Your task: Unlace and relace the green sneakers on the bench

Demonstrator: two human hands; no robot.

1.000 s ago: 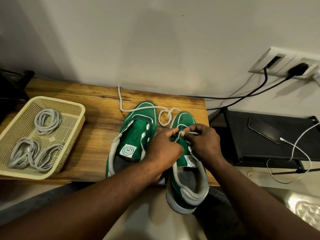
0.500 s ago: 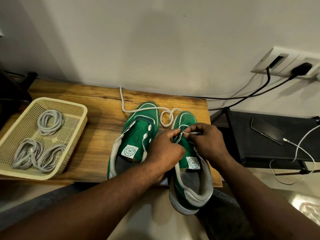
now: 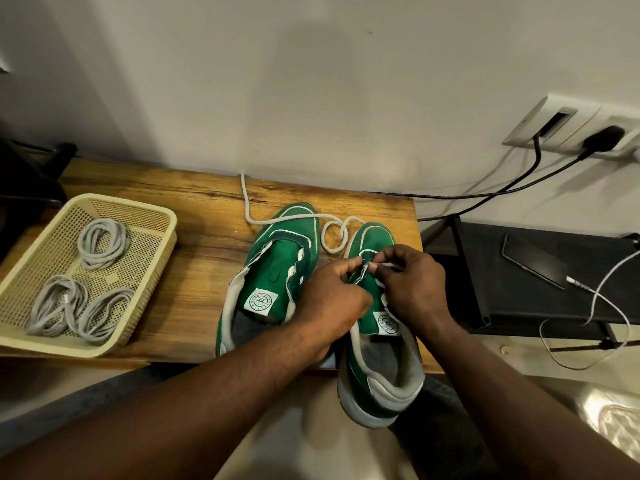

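On the bench (image 3: 207, 244), near its right end, two green sneakers side by side, toes toward the wall. Flat on the wood, the left sneaker (image 3: 277, 271), unlaced, tongue with its white label showing. Just beside it, the right sneaker (image 3: 384, 368), heel jutting past the front edge of the bench. Both hands over the forward eyelets of the right sneaker, fingertips nearly touching. Curled, the left hand (image 3: 332, 299), thumb and forefinger pinching the sneaker's inner eyelet flap. Curled too, the right hand (image 3: 412, 289), pinching a short white stretch of lace (image 3: 287, 218) right at that flap; tip through an eyelet or not: cannot tell. Beyond the hands, the rest of the lace trailing away: one loop on the wood between the two toes, then across the left sneaker's toe and up to the wall. At the left end of the bench, well apart from the sneakers, a cream basket (image 3: 131, 203) holding three grey coils (image 3: 104, 242). Right of the bench, a black shelf (image 3: 485, 271) with a dark phone (image 3: 535, 259) lying on it, a white cable (image 3: 602, 296) plugged into the phone. On the wall above, a socket (image 3: 571, 126) with a black plug (image 3: 604, 140) and black cords running down from it.
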